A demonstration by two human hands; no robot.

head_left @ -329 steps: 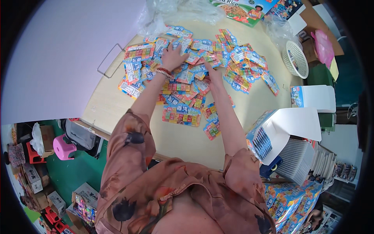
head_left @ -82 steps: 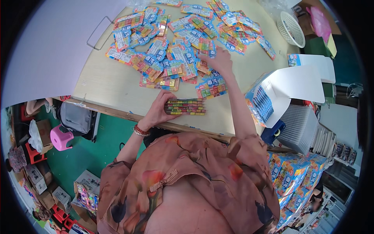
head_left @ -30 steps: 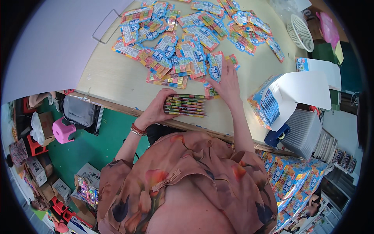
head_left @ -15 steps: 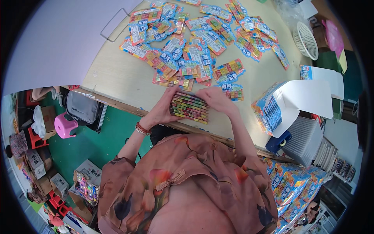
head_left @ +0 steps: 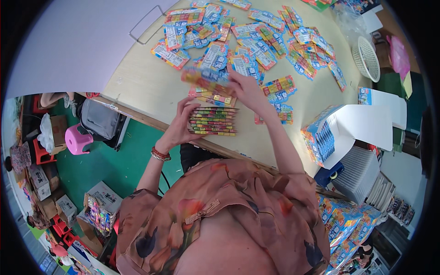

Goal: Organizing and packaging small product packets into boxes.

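My left hand point(head_left: 176, 127) is wrapped round a stack of candy blister packs point(head_left: 213, 122), held edge-on near the table's front edge. Beyond that stack, my right hand point(head_left: 248, 93) pinches one blue, red and yellow candy pack point(head_left: 205, 80) by its right end. That pack is tilted and smeared by motion. Just behind the stack more packs point(head_left: 211, 96) lie flat, partly covered by the raised one. Many loose packs point(head_left: 261, 50) are strewn over the far part of the table point(head_left: 142, 87), some overlapping.
An open display box point(head_left: 331, 137) with packs inside stands at the right, near a blue tape dispenser point(head_left: 331, 174) and stacked clear plastic trays point(head_left: 357, 169). Behind are a white basket point(head_left: 366, 58) and a wire stand point(head_left: 145, 25). A pink stool point(head_left: 78, 139) sits on the green floor.
My right hand has left the stack, moved away from me, and now holds a pack lifted from the table. My left hand keeps the stack, now turned more level. The view has shifted slightly.
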